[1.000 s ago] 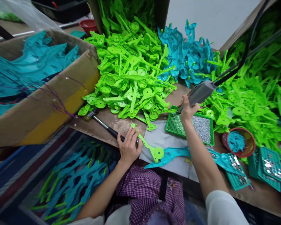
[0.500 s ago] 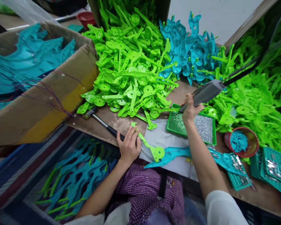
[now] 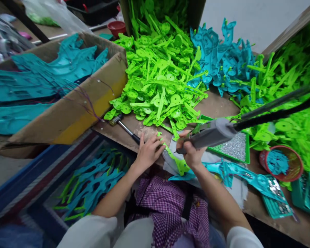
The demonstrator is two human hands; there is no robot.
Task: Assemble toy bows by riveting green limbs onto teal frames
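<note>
In the head view my right hand is wrapped round a grey electric screwdriver. Its thin bit points down and left, over a lime-green plastic arm. My left hand grips the upper end of that arm, its fingertips pressed on it. The arm's wide end lies against a long turquoise plastic part, which runs to the right across a pale cloth. My right wrist hides some of the turquoise part. A hammer lies just beyond my left hand.
Lime-green parts are heaped behind my hands, with turquoise parts at the back. A green tray holds small metal pieces. To the right stand a red basket and a teal tray. A cardboard box stands left.
My right hand has brought the screwdriver from over the green tray, left and down to the lime-green arm. My left hand stays on the arm. The view has shifted left.
</note>
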